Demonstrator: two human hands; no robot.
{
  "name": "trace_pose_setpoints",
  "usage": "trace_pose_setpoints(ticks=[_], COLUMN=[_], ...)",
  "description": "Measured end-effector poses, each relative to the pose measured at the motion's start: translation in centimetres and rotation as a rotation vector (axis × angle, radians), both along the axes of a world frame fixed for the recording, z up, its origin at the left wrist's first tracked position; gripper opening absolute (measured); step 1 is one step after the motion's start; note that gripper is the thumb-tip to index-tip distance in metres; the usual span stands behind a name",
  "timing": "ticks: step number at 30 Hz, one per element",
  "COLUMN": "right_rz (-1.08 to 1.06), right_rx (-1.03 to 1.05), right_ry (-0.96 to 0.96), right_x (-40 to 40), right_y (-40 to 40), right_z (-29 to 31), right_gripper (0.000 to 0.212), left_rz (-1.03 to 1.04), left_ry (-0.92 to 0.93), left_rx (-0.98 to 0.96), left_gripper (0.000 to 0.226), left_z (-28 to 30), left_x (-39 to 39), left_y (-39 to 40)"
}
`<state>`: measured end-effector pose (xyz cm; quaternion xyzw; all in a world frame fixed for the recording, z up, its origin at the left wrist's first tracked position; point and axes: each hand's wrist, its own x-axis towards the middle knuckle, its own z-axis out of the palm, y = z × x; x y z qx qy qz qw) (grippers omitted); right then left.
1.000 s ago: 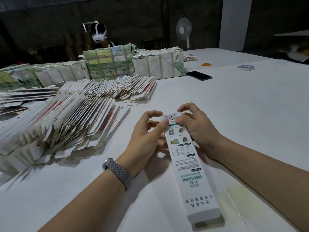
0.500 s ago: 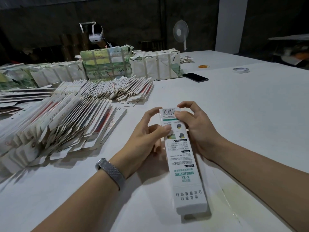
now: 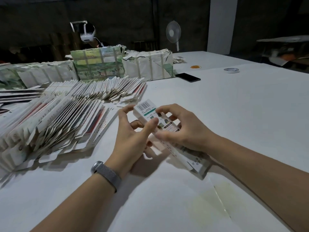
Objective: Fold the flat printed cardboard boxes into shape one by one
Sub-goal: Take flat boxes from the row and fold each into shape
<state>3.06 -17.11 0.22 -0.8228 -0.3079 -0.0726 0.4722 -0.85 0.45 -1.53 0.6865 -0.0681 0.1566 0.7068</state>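
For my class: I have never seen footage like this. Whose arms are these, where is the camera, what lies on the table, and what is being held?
There is no machine here. The one picture comes from a camera worn on a person's head, looking forward and down, so the two arms are that person's own. The left hand, with a wristband, and the right hand together grip a long printed box that is already folded into shape, barcode end away from the camera. On the white table to the left lie rows of flat boxes waiting to be folded, with wrapped bundles behind them. Farther off lie a phone and a tape roll.
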Motion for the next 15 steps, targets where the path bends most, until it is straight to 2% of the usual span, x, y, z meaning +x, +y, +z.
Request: trace_pose_setpoints(ticks=[2, 4, 10, 15], right_rz=[-0.005, -0.044, -0.310, -0.513], right_rx=[-0.156, -0.260, -0.395, -0.565], right_ry=[-0.117, -0.153, -0.164, -0.086], right_x=[-0.4, -0.9, 0.3, 1.5], right_y=[-0.1, -0.4, -3.3, -10.6], right_z=[0.3, 0.8, 3.3, 4.5], right_gripper=[0.070, 0.077, 0.071, 0.064], left_rz=[-0.012, -0.065, -0.098, -0.123], left_ry=[-0.014, -0.017, 0.005, 0.030], left_rx=[0.009, 0.002, 0.071, 0.114], left_gripper=[0.055, 0.054, 0.034, 0.043], left_z=[0.0, -0.2, -1.0, -1.6], left_x=[-0.1, 0.0, 0.9, 1.4], left_y=[0.1, 0.1, 0.4, 0.6])
